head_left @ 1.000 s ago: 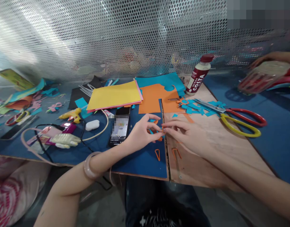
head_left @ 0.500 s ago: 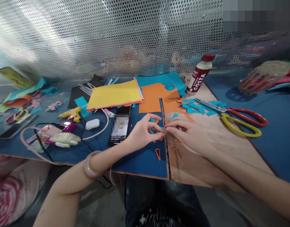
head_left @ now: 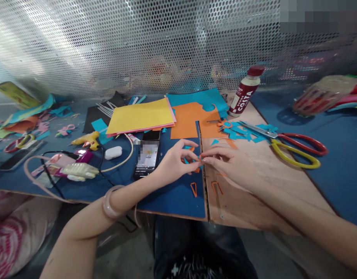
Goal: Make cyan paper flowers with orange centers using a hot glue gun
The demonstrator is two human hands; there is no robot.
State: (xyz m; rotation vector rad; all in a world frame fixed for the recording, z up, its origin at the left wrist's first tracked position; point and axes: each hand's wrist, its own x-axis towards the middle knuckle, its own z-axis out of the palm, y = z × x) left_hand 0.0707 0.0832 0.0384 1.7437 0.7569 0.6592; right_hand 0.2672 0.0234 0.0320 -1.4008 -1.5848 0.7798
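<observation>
My left hand and my right hand meet fingertip to fingertip over the seam between the blue mat and the wooden board. Both pinch one small orange-and-blue paper piece; most of it is hidden by the fingers. A pale bangle sits on my left wrist. Two small orange paper loops lie just below the hands.
A phone lies left of my hand. Behind are yellow paper, orange paper, a Costa bottle, and red-and-yellow scissors among blue scraps. A glue gun, earbud case and cables lie at left. Perforated metal screen behind.
My hands stay almost still, the fingertips closing slightly tighter on the paper piece. Another person's hand at the far right has withdrawn from view.
</observation>
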